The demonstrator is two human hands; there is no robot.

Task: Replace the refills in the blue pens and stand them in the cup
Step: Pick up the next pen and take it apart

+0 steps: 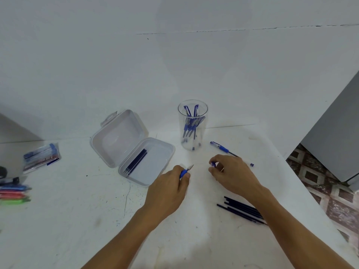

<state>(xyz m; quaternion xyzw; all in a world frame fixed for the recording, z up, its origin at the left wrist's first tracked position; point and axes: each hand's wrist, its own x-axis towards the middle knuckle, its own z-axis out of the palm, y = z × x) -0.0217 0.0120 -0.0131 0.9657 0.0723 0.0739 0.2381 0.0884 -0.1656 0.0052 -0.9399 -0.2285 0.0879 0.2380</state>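
Left hand (172, 183) was closed round the blue grip section of a pen (185, 171), its metal tip pointing up and to the right, clear of the fingers; right hand (229, 171) pinched a small blue piece (213, 164), which we took for a cap or barrel end, though it was too small to be sure. Both hands sat just above the table (97, 220), near one another but apart. We judged the step to be mid-reassembly of one pen. Next move, as we read it: bring the two parts into line and close them up, then stand the pen in the clear cup (193, 125), which already held several blue pens. One more pen (223, 149) lay beyond the right hand. Loose dark refills (240, 208) lay partly under the right forearm; others lay in the open plastic box (136, 150).
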